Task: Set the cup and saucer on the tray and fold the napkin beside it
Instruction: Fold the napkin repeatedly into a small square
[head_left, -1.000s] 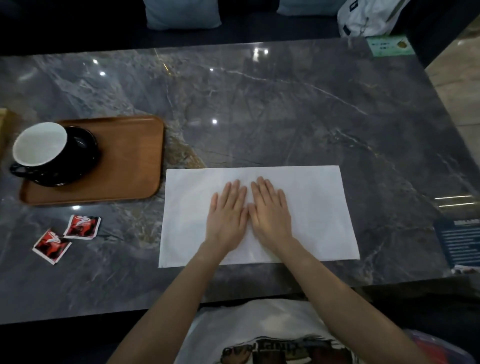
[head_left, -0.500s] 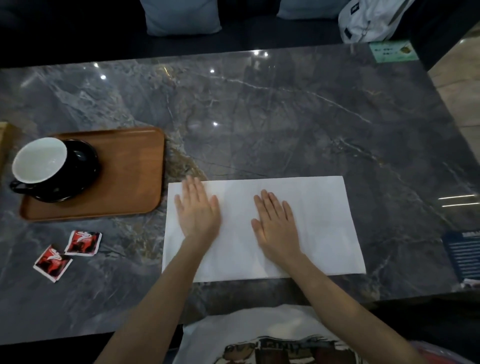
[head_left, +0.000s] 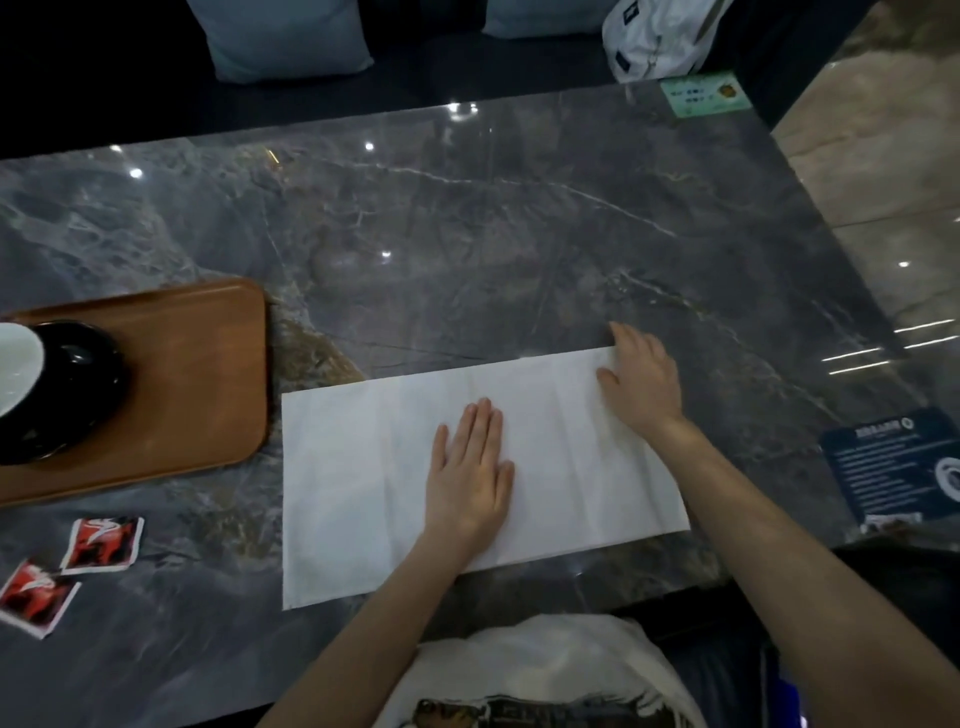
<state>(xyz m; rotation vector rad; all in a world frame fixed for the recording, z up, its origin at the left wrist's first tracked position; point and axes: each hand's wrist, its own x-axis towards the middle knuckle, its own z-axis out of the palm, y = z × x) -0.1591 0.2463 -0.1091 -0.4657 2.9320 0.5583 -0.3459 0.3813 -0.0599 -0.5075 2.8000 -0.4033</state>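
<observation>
Grey marble counter (head_left: 467, 218) fills your head view. At nine o'clock the cup (head_left: 13, 366) sits on its saucer (head_left: 78, 384) on the tray (head_left: 197, 374), so that part looks done. Just beside the tray, the napkin (head_left: 363, 467) lies as a long flat strip. Your left hand (head_left: 470, 473) presses it flat-fingered at centre; your right hand (head_left: 641, 376) rests, fingers straight and gripping nothing, on its two o'clock corner. Further folding appears left.
</observation>
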